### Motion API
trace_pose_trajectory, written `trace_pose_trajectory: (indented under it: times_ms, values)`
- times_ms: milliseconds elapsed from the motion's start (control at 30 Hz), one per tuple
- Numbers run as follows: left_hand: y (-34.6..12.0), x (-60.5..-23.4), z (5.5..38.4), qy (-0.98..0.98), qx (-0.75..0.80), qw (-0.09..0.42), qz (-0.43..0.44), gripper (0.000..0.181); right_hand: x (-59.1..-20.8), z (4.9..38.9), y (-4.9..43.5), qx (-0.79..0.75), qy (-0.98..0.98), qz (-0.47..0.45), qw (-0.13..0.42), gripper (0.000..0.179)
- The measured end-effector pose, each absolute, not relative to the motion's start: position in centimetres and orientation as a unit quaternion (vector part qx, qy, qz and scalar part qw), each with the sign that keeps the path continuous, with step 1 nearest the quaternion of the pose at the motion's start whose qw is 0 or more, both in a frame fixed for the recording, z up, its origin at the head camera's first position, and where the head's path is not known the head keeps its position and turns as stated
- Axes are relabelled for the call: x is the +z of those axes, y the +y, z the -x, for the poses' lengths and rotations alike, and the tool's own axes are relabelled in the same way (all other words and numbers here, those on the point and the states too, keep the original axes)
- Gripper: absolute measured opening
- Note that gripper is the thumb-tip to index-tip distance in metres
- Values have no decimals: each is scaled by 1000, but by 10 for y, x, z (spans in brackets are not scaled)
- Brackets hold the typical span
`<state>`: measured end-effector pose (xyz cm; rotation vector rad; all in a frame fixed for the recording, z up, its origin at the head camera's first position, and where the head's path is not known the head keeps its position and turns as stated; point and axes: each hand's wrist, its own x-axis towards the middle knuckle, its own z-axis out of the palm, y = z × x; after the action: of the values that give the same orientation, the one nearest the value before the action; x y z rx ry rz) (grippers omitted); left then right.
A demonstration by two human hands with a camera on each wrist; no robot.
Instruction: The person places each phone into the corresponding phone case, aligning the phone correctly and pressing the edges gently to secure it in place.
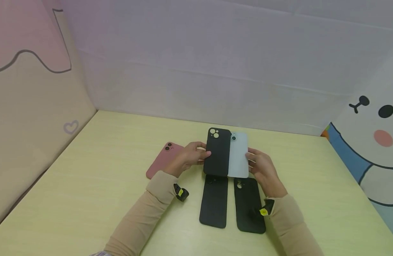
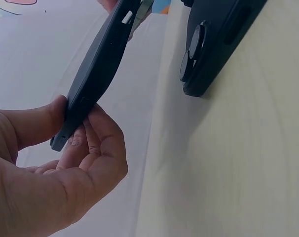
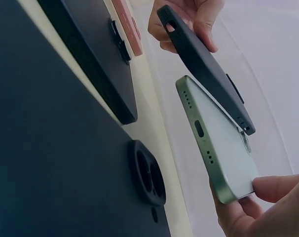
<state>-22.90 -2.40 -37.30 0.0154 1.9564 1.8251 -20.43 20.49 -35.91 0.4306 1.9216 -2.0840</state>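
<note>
My left hand (image 1: 192, 155) pinches the left edge of a black phone case (image 1: 217, 156), thumb on its back and fingers under it. The case has round camera cutouts at its upper left. My right hand (image 1: 261, 166) grips the right edge of a pale green phone (image 1: 238, 160) with its back up. In the head view the case overlaps the phone's left part. The right wrist view shows the phone's bottom edge (image 3: 200, 129) with its charging port, and the case (image 3: 204, 64) raised above it, not fitted around it. Both are held off the table.
On the table (image 1: 113, 153), a black phone-shaped piece (image 1: 214, 204) and another black phone case (image 1: 249, 206) lie side by side nearer me. A pink phone (image 1: 164, 159) lies to the left, partly behind my left hand. A pale wall (image 1: 215, 71) rises at the table's back.
</note>
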Motion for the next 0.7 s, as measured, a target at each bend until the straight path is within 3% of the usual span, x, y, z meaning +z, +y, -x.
trace_pose_trajectory:
  times_ms: [700]
  values:
    - [-23,-379,228,703,671,236,-11,30,-361,203,194,-731,654,-141,134,48]
